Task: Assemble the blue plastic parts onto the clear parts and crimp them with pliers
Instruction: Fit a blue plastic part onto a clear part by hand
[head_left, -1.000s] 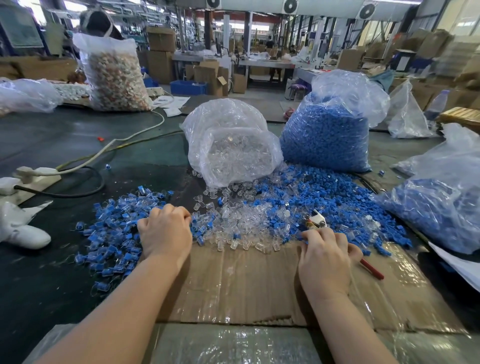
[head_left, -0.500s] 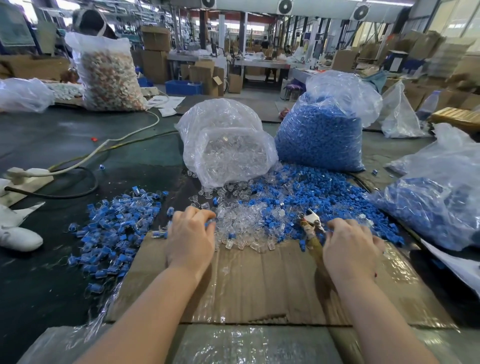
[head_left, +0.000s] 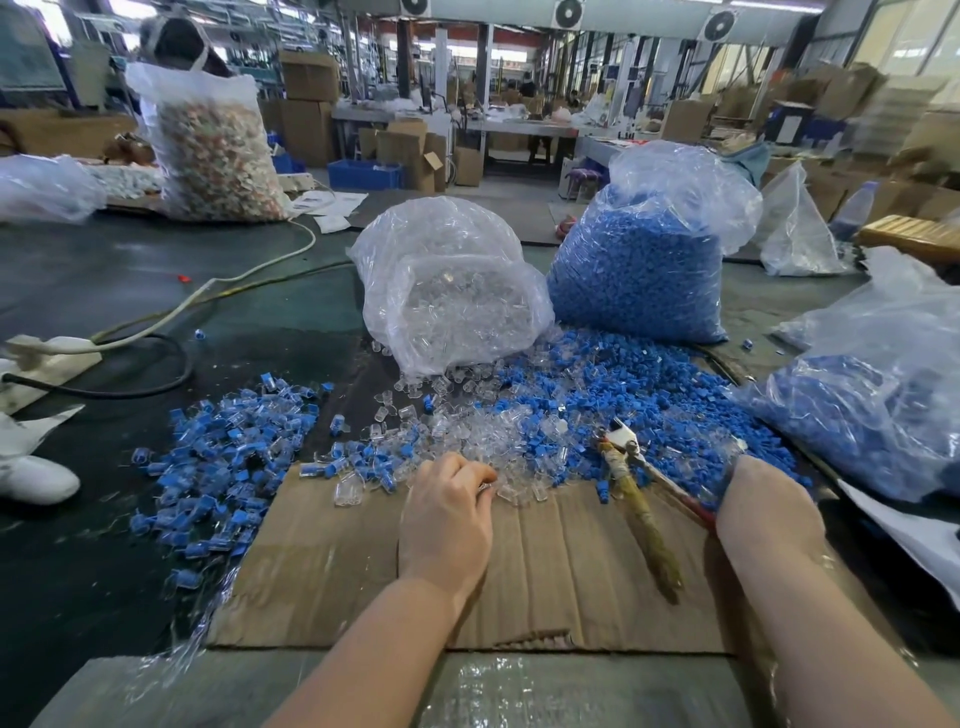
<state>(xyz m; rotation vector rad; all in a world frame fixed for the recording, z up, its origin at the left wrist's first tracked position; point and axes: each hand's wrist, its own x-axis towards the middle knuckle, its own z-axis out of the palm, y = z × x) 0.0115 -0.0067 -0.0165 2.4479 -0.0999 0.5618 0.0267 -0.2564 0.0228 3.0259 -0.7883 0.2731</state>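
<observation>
A wide factory hall with stacked cartons lies behind a dark green worktable, on which a flattened cardboard sheet serves as the work mat. The left hand rests knuckles-up on the cardboard, its fingers curled at the near edge of the clear parts; whether they have hold of a piece cannot be told. Just beyond those fingertips the clear pile runs back to a slumped bag of clear parts. To the right of this hand lie the pliers, jaws pointing away into the loose blue parts. The right hand is beside the pliers' red handle, its fingers hidden, so its grasp cannot be told. Beyond it stands a full bag of blue parts. Well to the left of the left hand spreads a heap of assembled pieces.
</observation>
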